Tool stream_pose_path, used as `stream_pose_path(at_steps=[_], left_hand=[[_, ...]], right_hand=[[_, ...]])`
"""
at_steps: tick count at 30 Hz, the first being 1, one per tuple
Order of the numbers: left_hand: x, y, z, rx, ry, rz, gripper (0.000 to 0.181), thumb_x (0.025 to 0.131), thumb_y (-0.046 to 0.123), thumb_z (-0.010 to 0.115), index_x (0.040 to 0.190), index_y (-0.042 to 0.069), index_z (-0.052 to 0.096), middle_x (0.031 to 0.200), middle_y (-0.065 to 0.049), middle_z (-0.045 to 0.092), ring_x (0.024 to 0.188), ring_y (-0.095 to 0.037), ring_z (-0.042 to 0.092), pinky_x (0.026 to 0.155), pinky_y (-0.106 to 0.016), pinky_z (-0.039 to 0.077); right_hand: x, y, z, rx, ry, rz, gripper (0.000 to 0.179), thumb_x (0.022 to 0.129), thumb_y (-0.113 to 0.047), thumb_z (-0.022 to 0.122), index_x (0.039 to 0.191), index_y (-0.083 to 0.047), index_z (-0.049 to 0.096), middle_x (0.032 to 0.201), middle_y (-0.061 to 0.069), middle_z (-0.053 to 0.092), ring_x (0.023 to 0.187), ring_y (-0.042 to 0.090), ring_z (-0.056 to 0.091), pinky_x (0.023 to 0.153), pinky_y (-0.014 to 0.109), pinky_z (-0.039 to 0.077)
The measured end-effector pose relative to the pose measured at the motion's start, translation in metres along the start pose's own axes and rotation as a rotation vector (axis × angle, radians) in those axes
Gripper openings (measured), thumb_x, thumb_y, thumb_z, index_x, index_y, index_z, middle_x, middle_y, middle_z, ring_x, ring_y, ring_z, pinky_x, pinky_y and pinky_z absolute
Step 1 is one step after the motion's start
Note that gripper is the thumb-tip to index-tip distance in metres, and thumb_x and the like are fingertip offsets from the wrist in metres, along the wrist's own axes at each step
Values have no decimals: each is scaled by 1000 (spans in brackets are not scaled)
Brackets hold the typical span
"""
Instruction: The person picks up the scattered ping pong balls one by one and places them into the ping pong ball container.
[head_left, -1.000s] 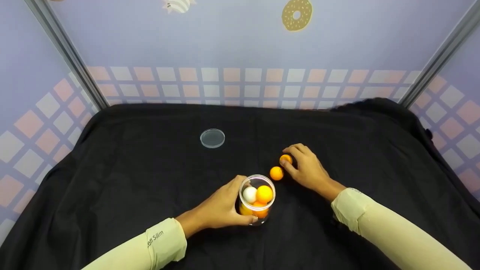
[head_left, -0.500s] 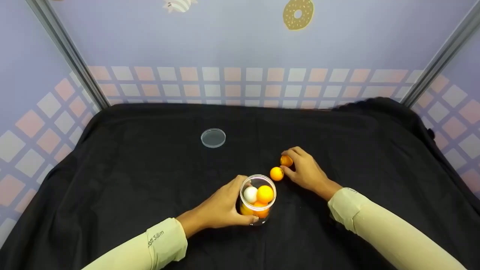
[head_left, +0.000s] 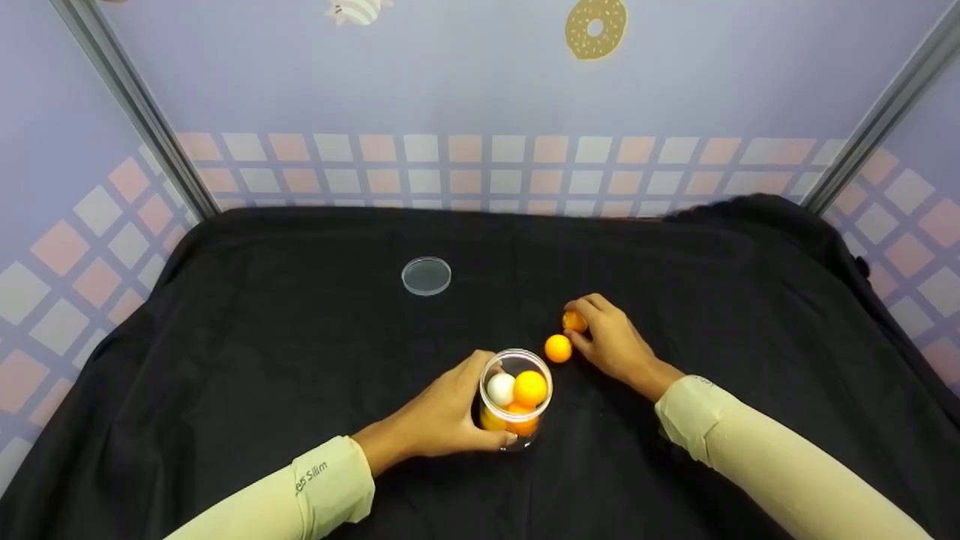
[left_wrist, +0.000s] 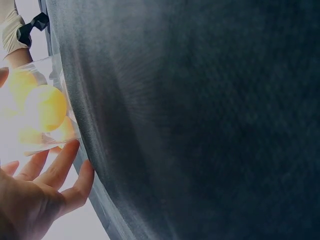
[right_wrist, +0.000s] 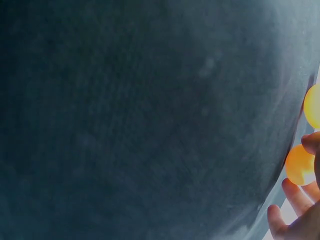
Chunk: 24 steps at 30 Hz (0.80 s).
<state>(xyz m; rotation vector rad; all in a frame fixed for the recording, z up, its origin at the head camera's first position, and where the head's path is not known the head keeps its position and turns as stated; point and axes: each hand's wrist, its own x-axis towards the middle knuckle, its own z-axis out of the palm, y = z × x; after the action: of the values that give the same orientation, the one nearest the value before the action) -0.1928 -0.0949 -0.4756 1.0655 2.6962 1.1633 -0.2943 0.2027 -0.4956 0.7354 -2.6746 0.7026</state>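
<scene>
Around a clear plastic jar [head_left: 514,442], my left hand [head_left: 442,416] curls from the left, thumb on the near side. Inside the jar lie a white ping-pong ball [head_left: 501,389] and several orange ones, one orange ball [head_left: 530,388] near the top. The jar's mouth is uncovered. My right hand [head_left: 616,341] pinches an orange ping-pong ball [head_left: 574,321] between thumb and fingers, low over the cloth. Next to its thumb rests another orange ball [head_left: 558,349], just right of the jar. In the right wrist view, the pinched ball [right_wrist: 300,166] is partly covered by the hand.
A round clear lid [head_left: 427,277] lies flat on the black cloth [head_left: 300,300], farther back and left of the jar. Patterned panels [head_left: 480,90] stand behind the table and at both sides. The cloth is bunched up at the back right corner.
My right thumb has shifted toward the near side of the ball it holds. The loose orange ball beside it has rolled slightly right. The left hand and jar stay put.
</scene>
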Motion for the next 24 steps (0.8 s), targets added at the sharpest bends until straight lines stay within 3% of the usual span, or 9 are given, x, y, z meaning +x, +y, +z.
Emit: stream_pose_path(at_steps=[24], left_hand=[[-1,1,0,-11,3,3,86,72,49,88,138,20,41,127,4,58,114,-9,59,104,-32,51]], right_hand=[[3,-15,-27,31,64,-13,35,91,-20,77,122,-9,67,118,9,64,99,23,64,91,40,57]])
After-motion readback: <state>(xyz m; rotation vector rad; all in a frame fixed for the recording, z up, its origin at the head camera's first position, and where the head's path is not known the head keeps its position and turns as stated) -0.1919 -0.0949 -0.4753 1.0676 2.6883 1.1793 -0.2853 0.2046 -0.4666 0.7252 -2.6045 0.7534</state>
